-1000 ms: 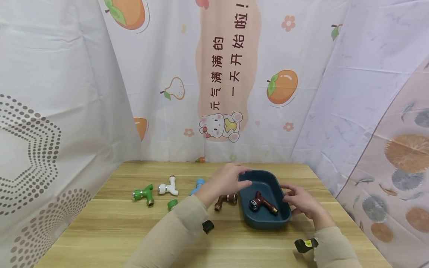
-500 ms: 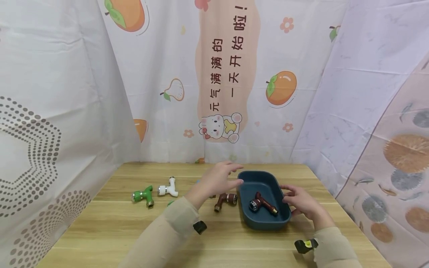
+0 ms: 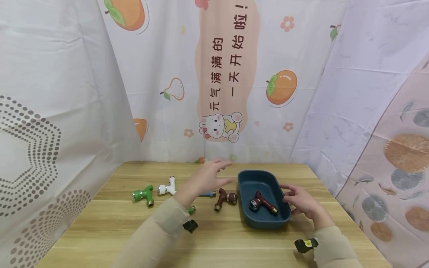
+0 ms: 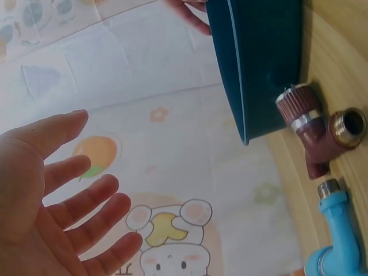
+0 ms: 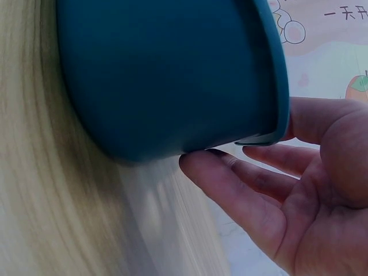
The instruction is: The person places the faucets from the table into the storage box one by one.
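Head: 1 smooth, rounded bin (image 3: pixel 266 225) holds 1 brown tap (image 3: pixel 263 203); left of it, on the wood-grain surface (image 3: pixel 234 247), lie 1 more brown tap (image 3: pixel 226 198), 1 blue tap (image 3: pixel 209 194), 1 white tap (image 3: pixel 169 187), 2 green taps (image 3: pixel 144 194); a printed curtain (image 3: pixel 161 56) hangs behind. Left wrist: left hand (image 4: pixel 39 230) loosely spread, apart from the bin. Right wrist: right hand (image 5: pixel 319 201) pinches the bin's wall.

Beige sleeves (image 3: pixel 155 230) bear black wrist cameras (image 3: pixel 306 245).

Upper ctr, head view: brown Chinese txt (image 3: pixel 216 77) "元气满满的 一天开始啦!", 2 cols, btm to top, on back curtain (image 3: pixel 225 83). R-wrist view, upper R: "一天开", edge-cut.
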Motion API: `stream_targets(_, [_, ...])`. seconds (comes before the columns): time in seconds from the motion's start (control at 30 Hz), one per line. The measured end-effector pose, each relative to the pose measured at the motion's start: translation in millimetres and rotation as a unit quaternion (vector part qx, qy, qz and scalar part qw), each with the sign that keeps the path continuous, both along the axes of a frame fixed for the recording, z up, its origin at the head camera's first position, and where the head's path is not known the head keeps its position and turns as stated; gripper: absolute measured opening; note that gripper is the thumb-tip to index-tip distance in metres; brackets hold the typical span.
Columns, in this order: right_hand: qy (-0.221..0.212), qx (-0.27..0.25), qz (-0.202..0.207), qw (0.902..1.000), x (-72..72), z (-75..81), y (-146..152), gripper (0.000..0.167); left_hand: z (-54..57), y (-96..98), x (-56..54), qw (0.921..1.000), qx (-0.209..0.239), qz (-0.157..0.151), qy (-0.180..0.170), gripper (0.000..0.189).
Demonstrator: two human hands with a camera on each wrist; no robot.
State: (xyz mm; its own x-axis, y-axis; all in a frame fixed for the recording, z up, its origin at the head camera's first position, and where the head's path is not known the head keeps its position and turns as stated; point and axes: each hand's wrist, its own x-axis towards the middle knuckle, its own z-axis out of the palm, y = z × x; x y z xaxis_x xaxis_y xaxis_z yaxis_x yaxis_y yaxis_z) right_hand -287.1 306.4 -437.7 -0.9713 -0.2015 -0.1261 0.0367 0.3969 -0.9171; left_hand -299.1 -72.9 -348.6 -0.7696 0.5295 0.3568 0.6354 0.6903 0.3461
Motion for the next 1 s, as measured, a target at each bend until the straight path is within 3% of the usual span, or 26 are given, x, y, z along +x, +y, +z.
stream_targets(0.3, [-0.002,0.002,-0.003,1.0000,1.1,2.0,-0.7,0.064,-0.8,-20.8,0.0,0.9996,0.009,0.020,0.018,0.058])
stream_targets(1.0, [0.000,0.004,-0.003,1.0000,1.0,1.3,-1.4,0.064,-12.0,-57.4,4.7,0.9965,0.005,0.078,-0.029,0.060])
